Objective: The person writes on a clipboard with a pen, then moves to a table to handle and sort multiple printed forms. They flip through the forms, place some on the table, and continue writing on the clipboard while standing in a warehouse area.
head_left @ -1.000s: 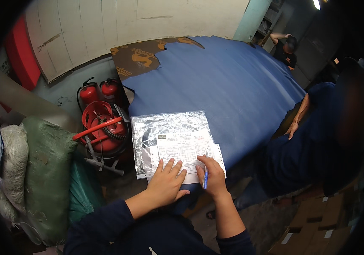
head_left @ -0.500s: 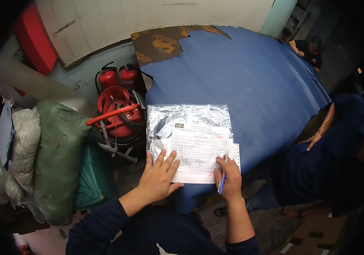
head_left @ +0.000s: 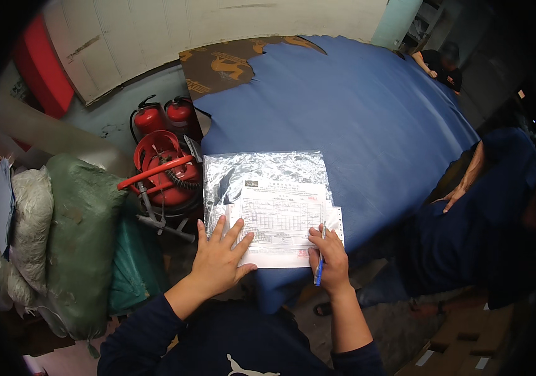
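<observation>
While my left hand [head_left: 219, 262] lies spread, grasping nothing, at the left edge of a white printed paper form [head_left: 280, 220], my right hand [head_left: 332, 262] grips a slim blue-and-silver pen [head_left: 318, 274]; the form overlaps shiny crinkled plastic [head_left: 262, 165] atop a smooth blue leather-like sheet [head_left: 362, 138].

White rectangular paper form [head_left: 280, 220]: matt, smooth | clear flat plastic bag [head_left: 262, 165]: glossy, crinkled | broad blue leather-like sheet [head_left: 349, 119]: smooth, soft sheen | red cylindrical metal-looking extinguishers [head_left: 149, 118]: glossy
</observation>
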Demonstrator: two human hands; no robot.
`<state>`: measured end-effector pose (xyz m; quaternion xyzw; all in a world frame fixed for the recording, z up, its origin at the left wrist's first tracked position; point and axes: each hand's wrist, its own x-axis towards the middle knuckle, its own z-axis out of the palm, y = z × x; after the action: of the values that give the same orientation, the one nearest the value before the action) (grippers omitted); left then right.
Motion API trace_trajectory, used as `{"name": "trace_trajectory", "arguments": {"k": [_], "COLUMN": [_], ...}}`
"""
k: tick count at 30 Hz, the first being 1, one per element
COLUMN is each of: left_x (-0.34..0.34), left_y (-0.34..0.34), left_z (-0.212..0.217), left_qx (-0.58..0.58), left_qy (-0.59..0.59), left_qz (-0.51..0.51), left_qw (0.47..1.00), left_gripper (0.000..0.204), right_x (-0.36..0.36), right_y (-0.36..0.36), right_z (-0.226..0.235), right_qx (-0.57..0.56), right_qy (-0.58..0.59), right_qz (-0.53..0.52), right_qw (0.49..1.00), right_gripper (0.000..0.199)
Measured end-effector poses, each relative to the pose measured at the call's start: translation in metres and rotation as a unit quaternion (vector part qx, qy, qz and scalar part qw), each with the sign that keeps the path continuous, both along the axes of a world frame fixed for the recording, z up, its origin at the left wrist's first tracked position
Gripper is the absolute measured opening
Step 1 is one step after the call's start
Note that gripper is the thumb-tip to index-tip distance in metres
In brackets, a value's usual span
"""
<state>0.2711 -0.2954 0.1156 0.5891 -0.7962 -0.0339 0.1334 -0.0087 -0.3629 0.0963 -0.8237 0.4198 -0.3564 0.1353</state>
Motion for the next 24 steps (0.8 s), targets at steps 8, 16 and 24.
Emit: {"name": "trace_trajectory", "arguments": {"k": [8,16,24], "left_x": [-0.002,0.002,0.001], "left_y": [0.000,0.003,0.006], "left_z": [-0.002,-0.004,-0.010], "left_qx": [0.013,0.015,-0.008], "left_qy": [0.020,0.015,0.033], "left_qz": [0.007,0.011,0.011], "left_qw": [1.000,1.000,0.999], "left_gripper": [0.075,0.074,0.072], "right_x": [0.002,0.000,0.002], "right_y": [0.009,0.010,0.008], "right_z": [-0.001,-0.015,-0.018], "right_qx": [-0.014,-0.042,-0.052], "right_qy": [0.059,0.045,0.032], "right_qz": [-0.077,-0.088,-0.099], "right_qw": [0.995,0.994,0.993], "right_gripper": [0.033,0.033,0.031]}}
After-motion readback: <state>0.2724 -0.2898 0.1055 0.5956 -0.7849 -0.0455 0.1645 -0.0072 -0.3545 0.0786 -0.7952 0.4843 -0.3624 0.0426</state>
